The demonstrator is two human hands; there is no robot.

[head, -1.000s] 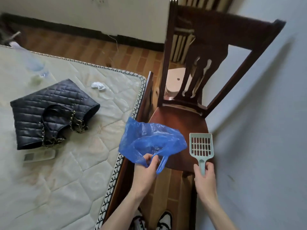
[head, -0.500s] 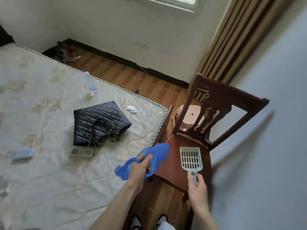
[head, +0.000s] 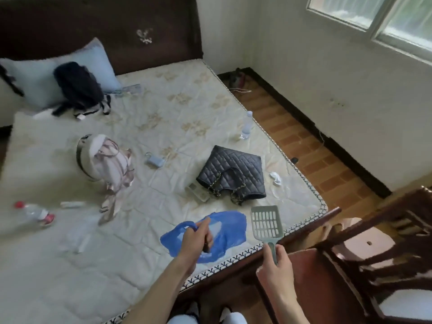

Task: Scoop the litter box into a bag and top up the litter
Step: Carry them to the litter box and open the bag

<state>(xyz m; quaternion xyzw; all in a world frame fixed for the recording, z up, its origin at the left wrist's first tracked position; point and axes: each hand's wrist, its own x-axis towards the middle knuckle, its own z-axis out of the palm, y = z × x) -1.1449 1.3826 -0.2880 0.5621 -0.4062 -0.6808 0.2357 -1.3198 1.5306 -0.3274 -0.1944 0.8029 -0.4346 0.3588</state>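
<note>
Swinging left since half a second ago, the view now takes in the whole bed, and the dark wooden chair [head: 364, 258] has slid to the lower right. Both hands are out over the mattress corner. The left hand [head: 195, 239] grips the thin, crinkled blue plastic bag [head: 230, 226] by its looped handle, the film hanging loose and see-through in patches. The right hand [head: 275, 263] is clamped round the handle of the pale green plastic litter scoop [head: 266, 223], its flat rectangular head slotted in neat rows and held upright just beside the bag. Below them lies the cream quilted mattress [head: 145, 127] with a braided patterned edge. On it sits a black diamond-quilted handbag [head: 236, 174] with chain straps, a crumpled white tissue [head: 275, 178] near it, a clear plastic water bottle [head: 247, 125] towards the far edge, and a pale pink backpack [head: 105, 160] further left. No lettering is readable anywhere; the frame is motion-blurred.
</note>
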